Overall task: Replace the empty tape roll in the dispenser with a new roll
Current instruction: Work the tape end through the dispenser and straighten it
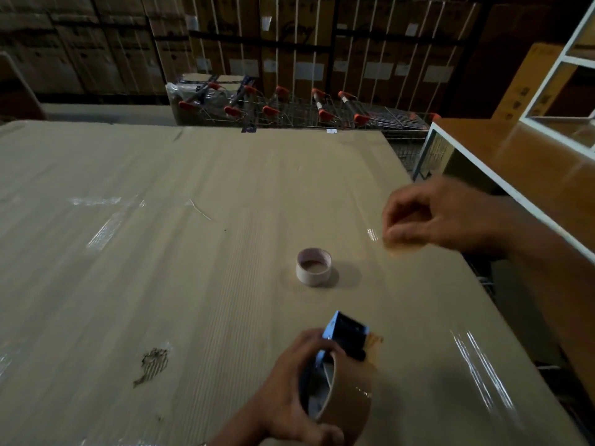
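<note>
two rolls: empty core (pixel 313 267) stands mid cardboard sheet (pixel 135 252), new roll (pixel 346 397) in dispenser (pixel 346 336), left hand (pixel 289 394) gripping both at near edge. right hand (pixel 450 217) blurred, curled, grip unclear. next prob. thread tape end.

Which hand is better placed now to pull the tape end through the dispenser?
Probably the right hand. It hangs above the cardboard with curled fingers; it may pinch a tape scrap, but blur hides that. The left hand already grips the dispenser with the brown roll, so it should only steady them.
</note>
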Demonstrator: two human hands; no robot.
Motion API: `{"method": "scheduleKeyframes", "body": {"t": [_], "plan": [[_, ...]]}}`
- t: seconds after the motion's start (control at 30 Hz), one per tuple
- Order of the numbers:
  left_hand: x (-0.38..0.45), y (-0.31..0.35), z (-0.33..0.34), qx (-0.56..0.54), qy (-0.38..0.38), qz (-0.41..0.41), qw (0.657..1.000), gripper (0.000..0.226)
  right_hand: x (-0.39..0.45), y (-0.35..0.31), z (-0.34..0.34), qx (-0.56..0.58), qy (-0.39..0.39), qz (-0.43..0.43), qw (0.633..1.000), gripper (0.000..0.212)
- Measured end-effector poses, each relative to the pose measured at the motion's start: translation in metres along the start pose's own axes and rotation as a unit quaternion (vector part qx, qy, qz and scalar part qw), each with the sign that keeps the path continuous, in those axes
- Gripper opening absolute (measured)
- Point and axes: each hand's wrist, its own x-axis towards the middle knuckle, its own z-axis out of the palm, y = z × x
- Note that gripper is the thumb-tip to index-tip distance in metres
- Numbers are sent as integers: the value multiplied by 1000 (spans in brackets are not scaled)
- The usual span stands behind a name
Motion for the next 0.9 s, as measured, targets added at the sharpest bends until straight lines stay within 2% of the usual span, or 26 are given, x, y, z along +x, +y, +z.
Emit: {"method": "scheduleKeyframes", "body": {"t": [0.07,0.13,0.2,0.3,0.4,0.47,0.57,0.67,0.9], "plan": [[11,12,-6,-41,2,10,999,80,2,14,25,31,-67,33,997,21],[20,10,-11,-41,17,55,998,85,1,28,46,89,-129,59,986,30],[23,11,-13,-32,22,56,998,87,-3,37,59,146,-145,77,976,29],[24,8,-17,-6,44,62,997,86,-5,36,84,186,-80,105,974,18],[24,8,-18,7,38,62,997,86,-1,32,104,209,-9,138,968,24],[25,10,-18,18,32,71,997,87,2,32,108,169,12,137,976,22],[24,10,-16,23,32,83,996,88,5,31,109,93,22,118,988,8],[25,12,-15,23,27,79,996,88,6,32,110,55,43,105,992,8],[29,15,-17,-27,23,51,998,86,5,36,131,11,220,-16,975,7]]}}
